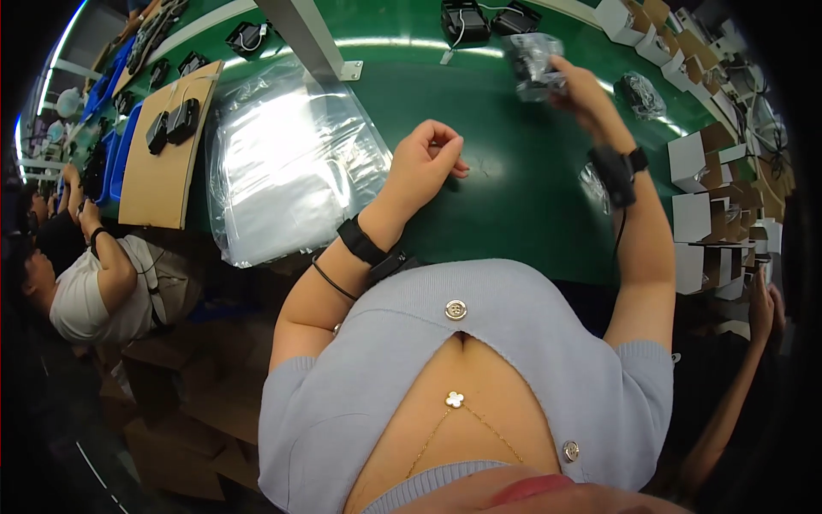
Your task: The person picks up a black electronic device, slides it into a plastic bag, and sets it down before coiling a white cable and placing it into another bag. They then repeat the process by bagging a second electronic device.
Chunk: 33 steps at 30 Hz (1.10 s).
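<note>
My right hand (586, 101) grips a clear plastic bag with a dark item (533, 67) inside, held over the far right part of the green table (505, 214). The bag is slightly blurred, and I cannot make out the item's kind. My left hand (432, 163) is loosely curled above the middle of the table, thumb against the fingers, with nothing visible in it. Left of that hand lies a stack of large clear plastic bags (291, 163). Another bagged dark item (640, 94) rests on the table to the right of my right hand.
Black devices with white cables (465, 24) sit at the far edge. A grey metal post (308, 38) rises behind the bags. Cardboard (163, 163) carrying black devices lies left. Open white boxes (698, 218) line the right. Co-workers sit on both sides, one in a white shirt (94, 295).
</note>
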Motion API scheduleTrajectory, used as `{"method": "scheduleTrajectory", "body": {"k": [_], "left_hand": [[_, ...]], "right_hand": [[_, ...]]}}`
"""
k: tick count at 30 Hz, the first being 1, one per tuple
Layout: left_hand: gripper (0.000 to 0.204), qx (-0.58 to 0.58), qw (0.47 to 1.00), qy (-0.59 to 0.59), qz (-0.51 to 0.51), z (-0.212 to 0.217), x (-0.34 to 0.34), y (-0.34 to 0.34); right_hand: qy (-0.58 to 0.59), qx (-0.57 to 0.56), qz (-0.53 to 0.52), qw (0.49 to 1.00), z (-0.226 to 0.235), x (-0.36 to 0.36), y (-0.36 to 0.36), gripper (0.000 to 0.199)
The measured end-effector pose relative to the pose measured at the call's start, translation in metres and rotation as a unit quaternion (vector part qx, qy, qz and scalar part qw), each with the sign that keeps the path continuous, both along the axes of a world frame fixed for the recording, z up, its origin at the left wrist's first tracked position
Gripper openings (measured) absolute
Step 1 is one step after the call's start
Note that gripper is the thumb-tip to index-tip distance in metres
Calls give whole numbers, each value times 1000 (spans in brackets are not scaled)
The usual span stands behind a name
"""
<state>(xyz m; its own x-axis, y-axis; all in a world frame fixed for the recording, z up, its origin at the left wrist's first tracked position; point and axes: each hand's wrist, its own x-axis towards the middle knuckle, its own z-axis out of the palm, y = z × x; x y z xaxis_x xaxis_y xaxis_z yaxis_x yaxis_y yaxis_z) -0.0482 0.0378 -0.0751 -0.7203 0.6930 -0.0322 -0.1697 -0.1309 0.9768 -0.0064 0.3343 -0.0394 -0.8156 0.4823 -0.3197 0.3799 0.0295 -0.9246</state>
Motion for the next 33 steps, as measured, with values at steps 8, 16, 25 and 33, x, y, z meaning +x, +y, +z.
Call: {"method": "scheduleTrajectory", "body": {"k": [8,16,25,33], "left_hand": [[10,-81,978,187,43,3,-3,-3],[10,-108,940,305,112,5,-10,-9],[8,-100,939,311,110,15,-11,-10],[11,-112,943,307,58,17,-10,-12]], "right_hand": [[-104,609,-10,787,-4,-45,102,29],[3,719,145,680,-20,-177,42,21],[166,562,-88,805,5,-166,80,24],[103,461,-67,879,7,-140,75,29]]}}
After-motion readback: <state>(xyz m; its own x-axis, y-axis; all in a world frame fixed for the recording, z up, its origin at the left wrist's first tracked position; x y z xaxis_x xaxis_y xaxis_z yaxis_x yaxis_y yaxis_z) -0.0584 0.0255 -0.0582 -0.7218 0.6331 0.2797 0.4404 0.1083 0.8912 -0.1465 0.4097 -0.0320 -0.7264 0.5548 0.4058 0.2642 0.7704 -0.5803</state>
